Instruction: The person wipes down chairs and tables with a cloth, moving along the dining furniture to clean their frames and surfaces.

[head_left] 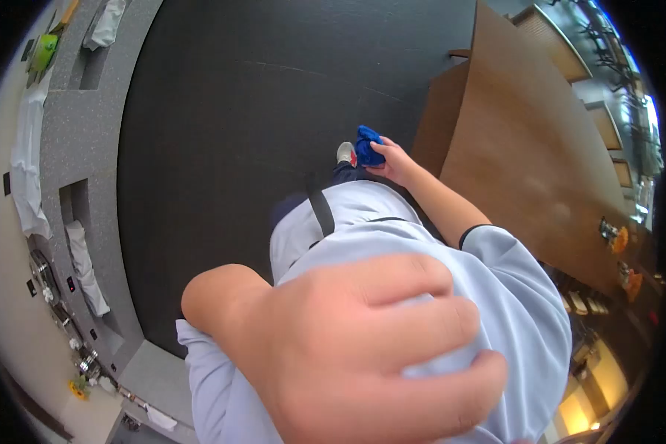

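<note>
My right hand (396, 163) grips a crumpled blue cloth (369, 146), low in front of my body, near a light shoe with a red patch (346, 154). Large and close to the camera, my left hand (377, 348) is raised over my chest with its back to the view. Its fingers point right, slightly bent, with gaps between them. Nothing shows in that hand, though its palm side is hidden. Behind it is my light blue shirt (525, 303), and a dark strap (320, 212) crosses the pale garment at my waist.
A brown wooden table (525, 140) stands at the right, with chairs (551, 41) beyond it. Along the left runs a grey speckled counter (89, 140) with recesses and white cloths (85, 266). A green pot (44, 52) is at the upper left. Dark floor (222, 133) lies between.
</note>
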The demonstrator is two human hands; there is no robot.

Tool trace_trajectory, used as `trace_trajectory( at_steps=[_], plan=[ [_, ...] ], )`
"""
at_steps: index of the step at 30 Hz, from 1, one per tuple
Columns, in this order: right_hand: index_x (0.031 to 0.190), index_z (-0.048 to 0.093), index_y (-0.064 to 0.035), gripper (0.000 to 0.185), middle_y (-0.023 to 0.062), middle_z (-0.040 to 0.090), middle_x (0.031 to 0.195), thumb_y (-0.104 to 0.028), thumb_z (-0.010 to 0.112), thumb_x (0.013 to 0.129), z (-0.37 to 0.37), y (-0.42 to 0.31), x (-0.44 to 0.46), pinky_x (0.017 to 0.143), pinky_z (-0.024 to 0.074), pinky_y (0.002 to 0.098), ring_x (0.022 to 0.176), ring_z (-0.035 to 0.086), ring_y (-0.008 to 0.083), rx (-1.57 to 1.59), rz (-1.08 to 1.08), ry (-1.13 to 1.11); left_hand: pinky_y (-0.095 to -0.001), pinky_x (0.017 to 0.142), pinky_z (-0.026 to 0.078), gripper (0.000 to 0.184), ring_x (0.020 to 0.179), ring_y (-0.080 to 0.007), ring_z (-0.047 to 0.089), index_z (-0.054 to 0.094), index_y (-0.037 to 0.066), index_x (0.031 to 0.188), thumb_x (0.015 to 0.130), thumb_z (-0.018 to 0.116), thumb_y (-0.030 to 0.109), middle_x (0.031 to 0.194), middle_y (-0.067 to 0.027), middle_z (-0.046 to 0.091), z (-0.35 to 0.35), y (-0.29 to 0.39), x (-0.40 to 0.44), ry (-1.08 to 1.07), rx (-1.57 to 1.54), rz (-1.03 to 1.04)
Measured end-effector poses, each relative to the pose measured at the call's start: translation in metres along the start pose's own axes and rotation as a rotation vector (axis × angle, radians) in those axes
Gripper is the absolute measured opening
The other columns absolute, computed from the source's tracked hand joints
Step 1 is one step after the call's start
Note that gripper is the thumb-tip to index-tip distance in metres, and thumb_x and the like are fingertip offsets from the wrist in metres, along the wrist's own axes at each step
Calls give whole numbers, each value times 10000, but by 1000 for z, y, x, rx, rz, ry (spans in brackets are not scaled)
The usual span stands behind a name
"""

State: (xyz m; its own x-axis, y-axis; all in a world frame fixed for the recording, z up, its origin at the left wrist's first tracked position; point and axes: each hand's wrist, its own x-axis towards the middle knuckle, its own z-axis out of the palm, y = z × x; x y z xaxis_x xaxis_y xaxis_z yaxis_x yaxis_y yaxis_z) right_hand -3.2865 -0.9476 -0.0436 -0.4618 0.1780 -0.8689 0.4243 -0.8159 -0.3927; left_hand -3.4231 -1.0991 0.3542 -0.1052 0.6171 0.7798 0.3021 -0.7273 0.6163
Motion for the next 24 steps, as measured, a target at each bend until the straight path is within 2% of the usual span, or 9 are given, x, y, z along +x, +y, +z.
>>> trace_trajectory(
  at_steps=[4,8,11,14,17,24],
  plan=[
    [1461,434,-227,458,97,593,1304,-259,567,1023,4,-47,50,961,489,519,1133,611,286,68,8,146,-291,604,467,81,695,-181,601,673,51,978,922,650,104,838,-77,650,-45,-52,37,-8,-21,33],
    [1450,463,-227,465,103,592,1302,-259,593,1004,-7,-84,98,946,490,508,1106,615,296,18,26,253,-287,569,441,74,662,-169,572,672,59,948,927,633,119,815,-60,629,-98,-116,63,-27,-97,69],
    [1450,451,-236,439,87,583,1310,-266,562,1027,6,-117,108,993,490,481,1138,610,276,15,42,368,-285,543,421,82,637,-160,550,671,66,925,931,620,130,798,-47,614,-145,-161,81,-59,-176,120],
    [1448,462,-235,465,103,595,1293,-255,592,1002,27,-122,114,930,497,509,1088,618,292,187,-20,474,-282,517,401,99,613,-151,528,670,72,903,935,607,141,781,-34,598,-207,-193,102,-95,-289,190],
    [1447,459,-241,466,98,588,1305,-250,592,1001,52,-114,123,920,500,532,1109,610,298,364,-125,570,-279,490,381,120,588,-142,507,669,78,880,939,594,152,765,-22,583,-254,-227,126,-125,-396,273],
    [1453,452,-230,493,115,525,1398,-259,614,988,67,-108,140,975,474,589,1221,551,351,728,-97,698,-277,451,350,158,554,-132,473,666,90,848,947,571,168,743,-2,558,-247,-320,197,-239,-616,366]
  ],
)
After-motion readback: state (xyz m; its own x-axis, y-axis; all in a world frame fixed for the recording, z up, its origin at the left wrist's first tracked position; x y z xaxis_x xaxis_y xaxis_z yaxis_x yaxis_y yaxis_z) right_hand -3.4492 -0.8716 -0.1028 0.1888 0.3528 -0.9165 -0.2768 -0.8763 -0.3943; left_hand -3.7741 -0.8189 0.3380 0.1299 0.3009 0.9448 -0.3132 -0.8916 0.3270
